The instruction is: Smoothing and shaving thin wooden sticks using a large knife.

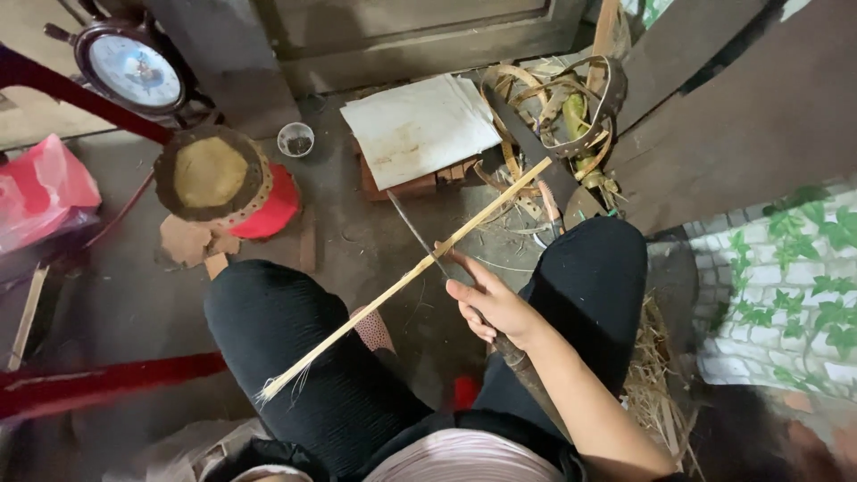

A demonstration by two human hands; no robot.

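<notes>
One head-worn view; it looks steeply down (close in) over the knees [428,295] to the floor [348,241].

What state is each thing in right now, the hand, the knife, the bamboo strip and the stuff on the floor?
right hand: closed around the knife handle, fingers touching the strip
left hand: out of view
knife: held, blade pointing away, crossing the strip
bamboo strip: lying slantwise across the lap, near end frayed
small cup: upright, dark contents inside
white sheets: lying flat on bricks
coiled strips: piled loosely
</notes>
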